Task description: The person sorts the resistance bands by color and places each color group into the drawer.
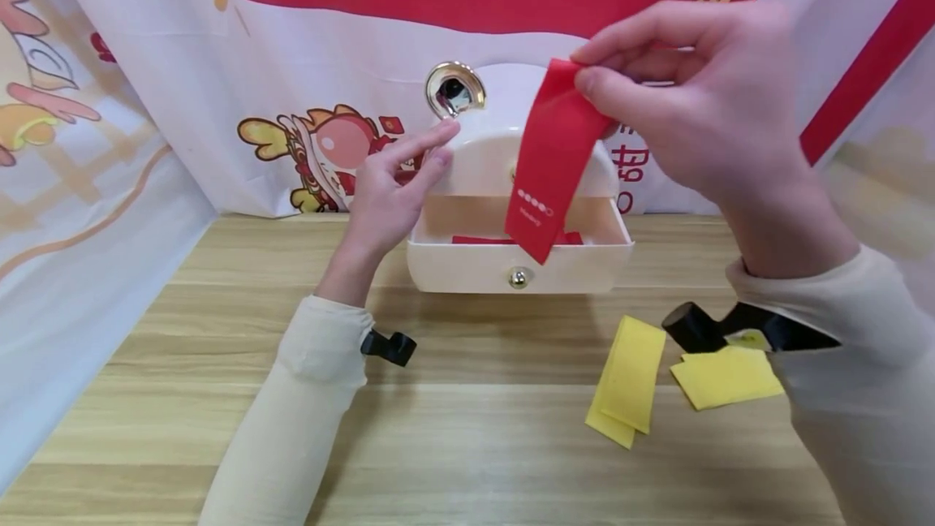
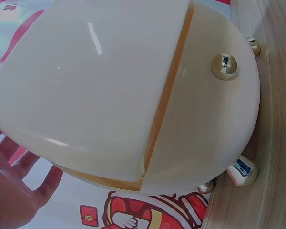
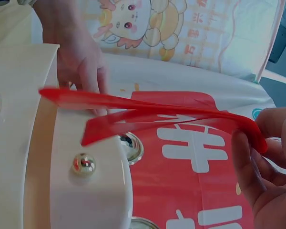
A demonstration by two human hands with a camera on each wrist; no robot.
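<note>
High in front of the white drawer box (image 1: 475,169), my right hand (image 1: 701,96) pinches the upper end of a red resistance band (image 1: 551,161). The band hangs down over the pulled-out drawer (image 1: 467,270), and its small printed dots face me. In the right wrist view the folded layers of the band (image 3: 148,112) spread apart at the far end. More red material (image 1: 478,240) lies inside the drawer, partly hidden behind the hanging band. My left hand (image 1: 394,193) rests at the box's left side with fingers extended, fingertips right at its edge (image 2: 52,164).
Two yellow bands (image 1: 631,380) overlap on the wooden table, right of the drawer. Another folded yellow piece (image 1: 723,380) lies beside them, under my right forearm. A round gold fitting (image 1: 454,90) tops the box's left. A printed cloth (image 1: 351,39) hangs close behind.
</note>
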